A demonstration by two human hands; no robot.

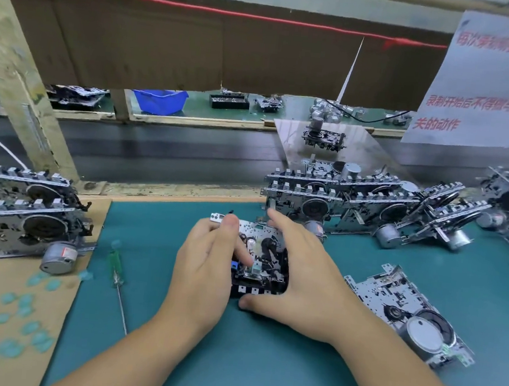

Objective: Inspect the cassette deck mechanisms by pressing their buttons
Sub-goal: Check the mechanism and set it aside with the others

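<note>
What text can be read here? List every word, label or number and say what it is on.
"录制开始后不得做与工作无关的动作": red characters, partly blurred, on the white paper sign hanging upper right.
The sign's top line, also red, is too blurred to read.
The small label on the motor of the left deck is too small to read.
No other text is legible.

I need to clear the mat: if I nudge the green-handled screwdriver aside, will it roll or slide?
The screwdriver would probably roll, since its handle looks round and its shaft thin. It lies flat on the teal mat, which may grip it somewhat. It looks light and stiff.
</note>
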